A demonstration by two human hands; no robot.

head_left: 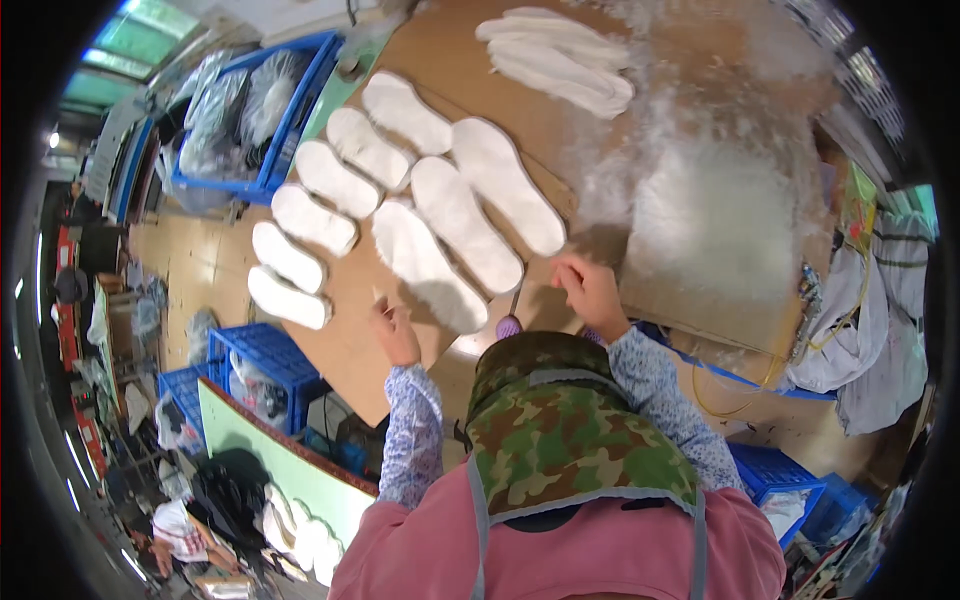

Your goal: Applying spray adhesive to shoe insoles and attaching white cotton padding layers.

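White fluffy insoles lie on the brown board in front of me: smaller ones in a slanting row at the left, such as one insole (338, 178), and three larger ones nearer the middle. My left hand (395, 330) hovers over the board, left of the nearest large insole (430, 265). Its fingers are loosely bent and apart, with no held thing visible. Close to the heel end of the far right large insole (508, 185) is my right hand (590, 290). Its fingers are curled together; whatever may be between them is hidden.
A stack of white insoles (560, 60) lies at the far side of the brown board (420, 40). White fluff covers a pale sheet (715, 220) at the right. Blue crates (265, 365) stand at the left, and white sacks (885, 310) hang at the right.
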